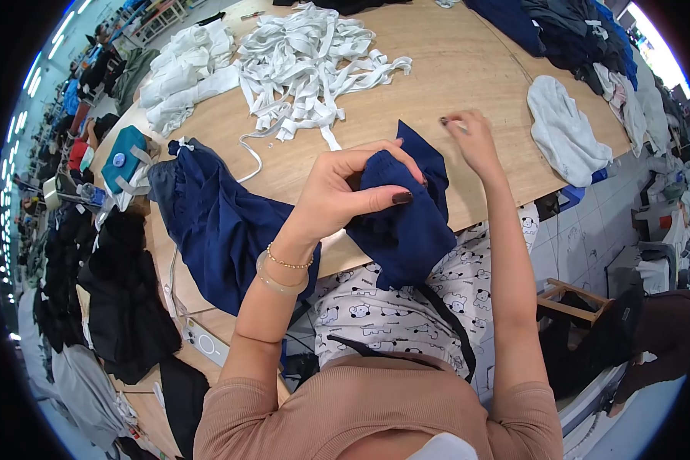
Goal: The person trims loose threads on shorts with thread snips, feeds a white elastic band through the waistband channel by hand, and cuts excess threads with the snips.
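Observation:
A bunched navy blue cloth [414, 230] with a gathered edge hangs from my left hand [353, 188], whose thumb and fingers pinch it near the table's front edge. One pointed corner of the cloth sticks up behind it. To the right, apart from the cloth, my right hand [471, 138] is raised over the wooden table with its fingers bent and the fingertips close together. Whether something thin is between those fingertips is too small to tell. Another navy garment [222, 215] with a gathered waist lies left of my left hand.
Tangled white strips [307, 61] lie at the back of the wooden table [437, 77], beside folded white cloth [188, 77]. A light grey cloth [563, 130] is at the right. Black garments [123, 291], a phone [205, 341] and a teal box [124, 161] are at the left.

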